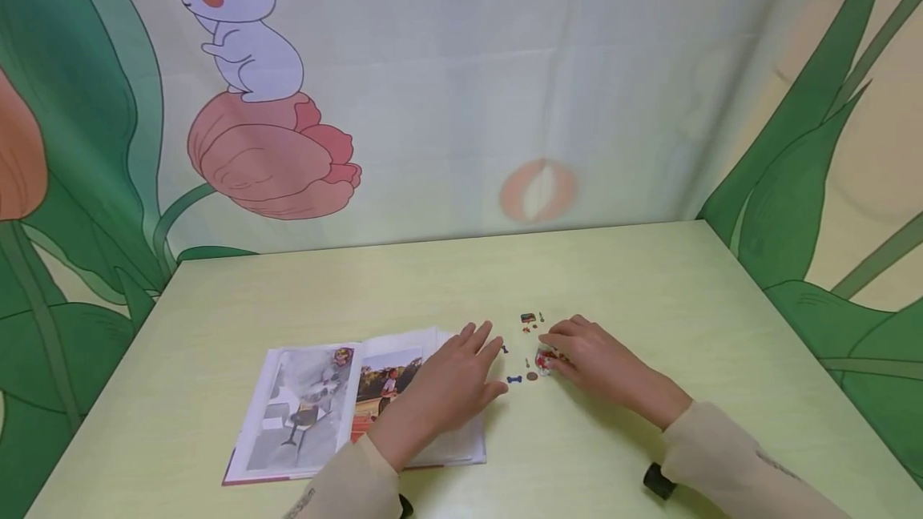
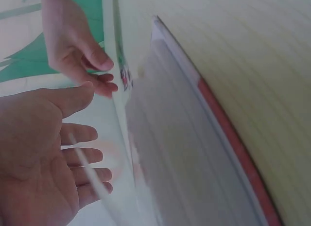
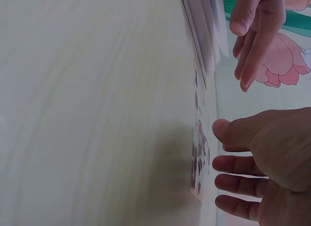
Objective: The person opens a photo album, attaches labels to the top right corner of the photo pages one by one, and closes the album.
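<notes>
An open photo album point(image 1: 465, 445) lies on the table, its thick page block point(image 2: 170, 129) close under the left hand in the left wrist view. The left hand point(image 1: 457, 383) hovers over the album's right page with fingers outstretched, holding nothing. To the right of the album, a sheet of small printed stickers point(image 3: 201, 138) lies flat on the table. Above it is the right hand point(image 1: 594, 359), its fingers loosely bent and apart from the sheet in the right wrist view. It partly hides a red-and-white sticker point(image 1: 544, 362) in the head view.
On the album's left page is a grey picture with a glass point(image 1: 303, 416); the right page has an outdoor photo point(image 1: 382, 379) of a person. The pale table point(image 1: 613, 279) ends at a curtain point(image 1: 447, 102) printed with a rabbit and plants.
</notes>
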A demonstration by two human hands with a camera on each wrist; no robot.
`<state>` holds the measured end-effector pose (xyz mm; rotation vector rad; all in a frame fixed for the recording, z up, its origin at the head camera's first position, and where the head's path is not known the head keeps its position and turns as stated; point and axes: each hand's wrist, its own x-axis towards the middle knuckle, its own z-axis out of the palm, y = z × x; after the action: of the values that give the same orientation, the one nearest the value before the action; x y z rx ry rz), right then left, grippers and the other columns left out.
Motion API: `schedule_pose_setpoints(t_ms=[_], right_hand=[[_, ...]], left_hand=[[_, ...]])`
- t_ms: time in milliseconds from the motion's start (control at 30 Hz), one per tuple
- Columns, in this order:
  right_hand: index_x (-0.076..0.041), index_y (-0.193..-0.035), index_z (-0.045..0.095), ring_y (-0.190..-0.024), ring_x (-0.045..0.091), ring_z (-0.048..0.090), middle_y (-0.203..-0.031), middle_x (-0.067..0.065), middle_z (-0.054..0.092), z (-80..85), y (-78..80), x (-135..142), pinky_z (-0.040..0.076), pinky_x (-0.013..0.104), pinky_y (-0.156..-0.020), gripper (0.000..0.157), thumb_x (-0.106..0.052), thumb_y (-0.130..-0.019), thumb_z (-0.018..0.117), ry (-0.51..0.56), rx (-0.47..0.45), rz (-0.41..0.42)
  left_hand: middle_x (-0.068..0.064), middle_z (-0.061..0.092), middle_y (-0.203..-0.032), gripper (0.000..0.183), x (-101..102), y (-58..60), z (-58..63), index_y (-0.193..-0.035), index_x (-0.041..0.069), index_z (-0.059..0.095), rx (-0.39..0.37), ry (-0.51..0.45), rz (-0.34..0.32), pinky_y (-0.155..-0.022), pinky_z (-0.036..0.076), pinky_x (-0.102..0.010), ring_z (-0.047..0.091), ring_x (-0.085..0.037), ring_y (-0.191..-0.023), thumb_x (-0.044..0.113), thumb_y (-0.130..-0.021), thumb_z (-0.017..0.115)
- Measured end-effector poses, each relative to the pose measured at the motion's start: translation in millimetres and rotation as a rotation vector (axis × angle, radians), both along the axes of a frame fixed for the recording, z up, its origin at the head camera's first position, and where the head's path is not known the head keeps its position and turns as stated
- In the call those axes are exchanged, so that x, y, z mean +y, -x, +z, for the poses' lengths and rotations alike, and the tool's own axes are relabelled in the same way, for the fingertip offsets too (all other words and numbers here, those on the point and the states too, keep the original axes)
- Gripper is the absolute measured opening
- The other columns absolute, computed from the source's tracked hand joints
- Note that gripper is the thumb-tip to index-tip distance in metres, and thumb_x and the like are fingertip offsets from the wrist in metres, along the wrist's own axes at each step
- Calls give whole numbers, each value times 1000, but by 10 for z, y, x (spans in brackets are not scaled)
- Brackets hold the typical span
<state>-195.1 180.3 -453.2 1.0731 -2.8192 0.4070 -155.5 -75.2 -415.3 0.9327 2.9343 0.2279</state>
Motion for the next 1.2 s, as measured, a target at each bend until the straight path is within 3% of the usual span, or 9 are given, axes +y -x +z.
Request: schedule_pose_setpoints(t_ms=[367, 667, 867, 1200], right_hand=[[3, -116, 75, -97, 26, 60, -103, 9, 69, -8, 57, -102, 54, 39, -87, 30, -11, -91, 81, -35, 51, 11], [2, -114, 76, -93, 25, 58, -100, 8, 68, -8, 63, -136, 53, 39, -85, 28, -12, -91, 81, -50, 76, 17], [-2, -102, 75, -87, 24, 56, -93, 6, 66, -2, 71, -140, 51, 37, -79, 15, -9, -90, 80, -45, 89, 43], [-6, -96, 74, -85, 23, 53, -91, 5, 63, -72, 88, -161, 50, 36, -77, 11, -7, -87, 80, -77, 87, 42]], left_hand=[[-20, 46, -156, 56, 231, 19, -80, -146, 1, 56, 21, 70, -64, -120, 33, -37, 44, -37, -144, 37, -103, 63], [-19, 45, -157, 60, 320, 29, -134, -149, 1, 53, 6, 91, -2, -118, 36, -38, 44, -36, -144, 39, -103, 63], [-18, 47, -156, 53, 365, 26, -181, -148, 1, 53, -18, 99, 27, -116, 41, -39, 46, -35, -143, 31, -105, 61], [-15, 49, -154, 44, 396, -8, -188, -146, 1, 55, -37, 140, 10, -116, 39, -35, 47, -33, -142, 22, -107, 55]])
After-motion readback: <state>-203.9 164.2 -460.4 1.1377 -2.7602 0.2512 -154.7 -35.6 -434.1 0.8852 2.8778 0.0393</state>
